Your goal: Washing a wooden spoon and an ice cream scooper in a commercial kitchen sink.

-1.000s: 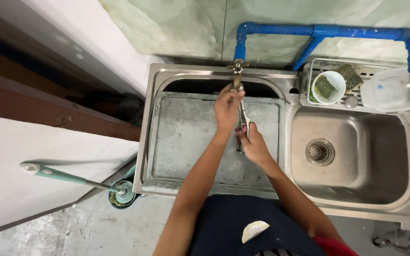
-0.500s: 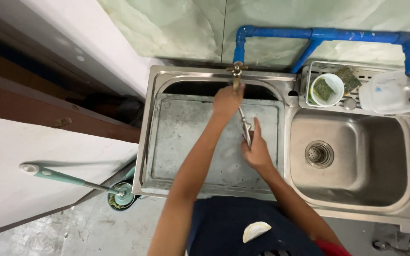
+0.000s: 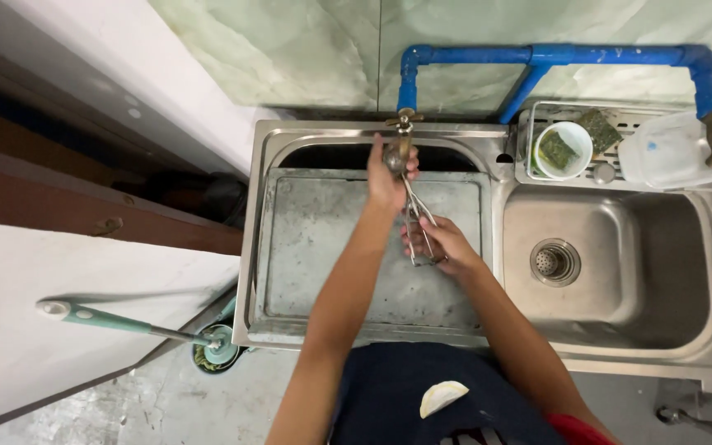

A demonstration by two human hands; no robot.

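My left hand [image 3: 388,178] reaches up to the brass tap [image 3: 403,125] at the back of the left basin and closes around its spout. Just below it, my right hand [image 3: 439,245] holds a thin metal wire utensil [image 3: 418,216] over the flat steel tray [image 3: 323,247] that covers the left basin. The utensil's upper end points toward the tap. Whether water is running cannot be made out.
A double steel sink [image 3: 620,272] has a drain [image 3: 554,262] in the right basin. Behind it, a rack holds a white cup [image 3: 562,151], a green scouring pad [image 3: 601,130] and a clear plastic container [image 3: 669,152]. Blue pipes [image 3: 554,56] run along the wall. A mop [image 3: 125,325] lies at left.
My left hand has left the utensil and risen to the tap. My right hand still holds the wire utensil at about the same spot.
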